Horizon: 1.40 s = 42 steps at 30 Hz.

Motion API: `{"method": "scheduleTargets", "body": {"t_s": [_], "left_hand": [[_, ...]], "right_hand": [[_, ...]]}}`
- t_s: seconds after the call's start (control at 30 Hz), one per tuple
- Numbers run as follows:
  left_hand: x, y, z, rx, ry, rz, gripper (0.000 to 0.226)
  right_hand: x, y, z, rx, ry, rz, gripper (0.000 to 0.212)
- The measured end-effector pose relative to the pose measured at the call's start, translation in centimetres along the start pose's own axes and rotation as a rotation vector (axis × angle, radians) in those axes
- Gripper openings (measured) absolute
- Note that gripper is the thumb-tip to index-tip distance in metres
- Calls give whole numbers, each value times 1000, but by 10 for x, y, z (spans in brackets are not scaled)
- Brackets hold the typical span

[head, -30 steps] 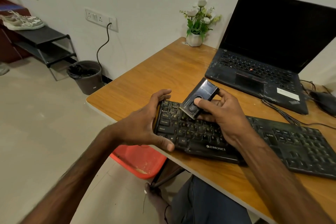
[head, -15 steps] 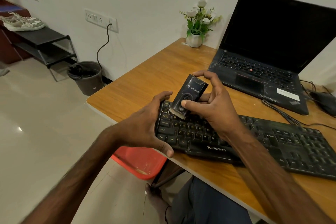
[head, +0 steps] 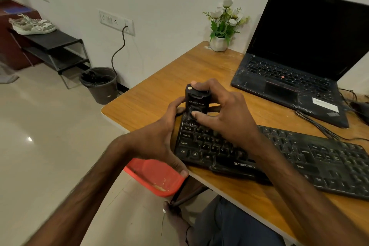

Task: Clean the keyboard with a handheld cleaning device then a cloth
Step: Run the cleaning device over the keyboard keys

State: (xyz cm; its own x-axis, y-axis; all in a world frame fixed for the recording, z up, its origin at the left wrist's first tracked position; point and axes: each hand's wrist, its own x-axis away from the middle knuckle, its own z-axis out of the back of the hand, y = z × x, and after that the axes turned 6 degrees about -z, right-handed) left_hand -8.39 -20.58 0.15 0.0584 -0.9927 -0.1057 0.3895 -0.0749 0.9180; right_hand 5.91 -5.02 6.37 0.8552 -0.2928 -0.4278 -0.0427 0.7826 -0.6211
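Head view: the keyboard [head: 299, 156] lies along the near edge of the table [head: 159, 90], its left end by the corner.
Left hand [head: 157, 142]: curled round the keyboard's left end, thumb on the near edge.
Right hand [head: 225, 118]: pinches the cleaning device [head: 196, 100] upright over the far-left keys, thumb on its round button.
Risk, slide: if the left hand slackens, a push could send the keyboard off the near edge.
Risk, keys: bearing down hard may pop a cap.
Cloth: not in view.
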Motion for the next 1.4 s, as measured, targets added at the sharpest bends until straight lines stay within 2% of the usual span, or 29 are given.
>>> {"method": "scheduleTargets", "body": {"t_s": [0.13,0.23,0.43,0.5,0.6,0.67,0.83,0.9,1.0,1.07,1.23,1.33,1.4], "left_hand": [[-9,1,-2,88,115,85,135],[-2,4,-3,22,28,31,149],[1,5,-4,3,46,34,158],[2,6,-4,-10,56,18,159],[1,8,-6,-9,66,2,157],[1,8,-6,-5,68,-1,158],[2,8,-6,-26,59,2,161],[3,8,-6,-23,58,7,161],[2,10,-6,2,66,0,160],[1,8,-6,12,64,-2,160],[3,6,-6,-12,57,8,162],[3,5,-5,-27,64,5,162],[2,6,-5,-46,73,6,160]], "right_hand": [[11,-10,1,-221,-43,-78,55],[13,-6,-3,-164,-98,-66,54],[-12,12,2,3,79,-86,58],[-12,12,4,-60,83,-105,57],[-3,7,3,-215,-24,-121,57],[-3,9,0,-137,-74,-79,56],[-26,24,9,196,4,-30,56],[-24,18,10,60,6,-54,55],[-15,7,5,-138,-119,-64,55],[-15,9,1,-77,-164,-34,54],[-25,22,9,147,-31,-29,56],[-12,18,14,-100,-11,-108,56],[0,14,15,-188,-75,-113,56]]}}
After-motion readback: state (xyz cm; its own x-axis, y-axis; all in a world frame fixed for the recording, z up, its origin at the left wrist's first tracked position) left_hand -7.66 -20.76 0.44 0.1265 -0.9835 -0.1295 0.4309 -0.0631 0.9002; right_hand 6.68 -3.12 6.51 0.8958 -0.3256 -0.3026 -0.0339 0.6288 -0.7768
